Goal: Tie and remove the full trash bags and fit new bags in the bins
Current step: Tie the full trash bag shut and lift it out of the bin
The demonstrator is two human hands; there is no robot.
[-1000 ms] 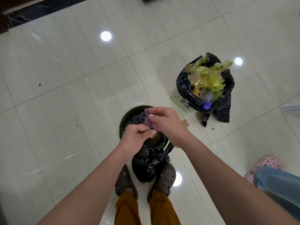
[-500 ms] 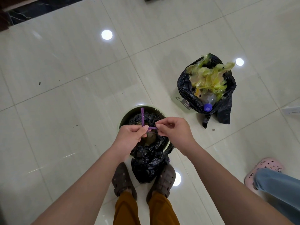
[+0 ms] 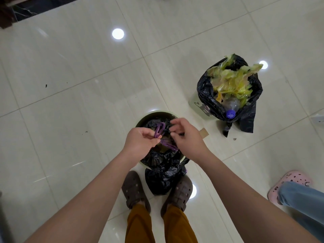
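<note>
The left hand (image 3: 140, 139) pinches a purple drawstring (image 3: 158, 131) of the black trash bag (image 3: 161, 160) that sits in the round green bin (image 3: 152, 114) right by the person's feet. Half a second ago the string was pulled straight up and across between both hands; now it is bent into a small loop that stands just above the left fingers, and another bit of purple string runs down and to the right, under the right hand (image 3: 186, 137). The right hand has let go of the tight pull. Its fingers are curled and reach over the loop, but I cannot tell if they hold the string or the bag edge right now. I think this means the knot is being made and is not yet pulled tight, so this bag is not ready to lift out. Some of the bag hangs over the near side of the bin, down by the brown shoes (image 3: 135, 189). Further right, well apart, a second black bag (image 3: 245, 109) stands open on the floor (image 3: 70, 102), stuffed with yellow-green wrappers and a bottle with a blue cap (image 3: 230, 114). It looks untied. At the far right edge is another person's pink shoe (image 3: 289, 183).
</note>
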